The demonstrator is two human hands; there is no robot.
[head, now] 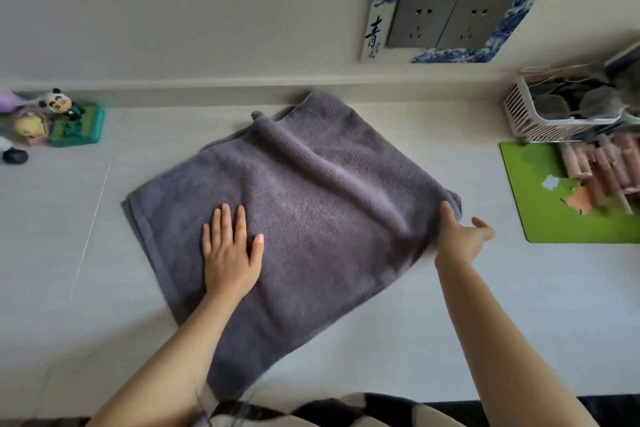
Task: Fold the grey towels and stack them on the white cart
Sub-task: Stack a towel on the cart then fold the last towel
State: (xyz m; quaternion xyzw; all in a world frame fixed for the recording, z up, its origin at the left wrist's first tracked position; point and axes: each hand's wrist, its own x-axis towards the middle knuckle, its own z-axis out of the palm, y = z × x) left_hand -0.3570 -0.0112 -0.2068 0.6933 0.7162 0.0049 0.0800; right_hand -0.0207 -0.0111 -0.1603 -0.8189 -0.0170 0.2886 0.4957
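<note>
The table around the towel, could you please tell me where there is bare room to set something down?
Bare table lies left of the grey towel, below the toys, and between the towel and the green mat. The right edge is crowded by the mat and pink basket.

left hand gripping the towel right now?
No. The left hand lies flat with straight fingers on the grey towel; the right hand is the one at its right edge.

Both forearms are bare — no sleeves, watch or rings show on the left hand [230, 253] or the right hand [462, 236]. At the near edge sits a black-and-cream checked garment [346, 412] — dark hair strands [242, 409] hang over it.
</note>
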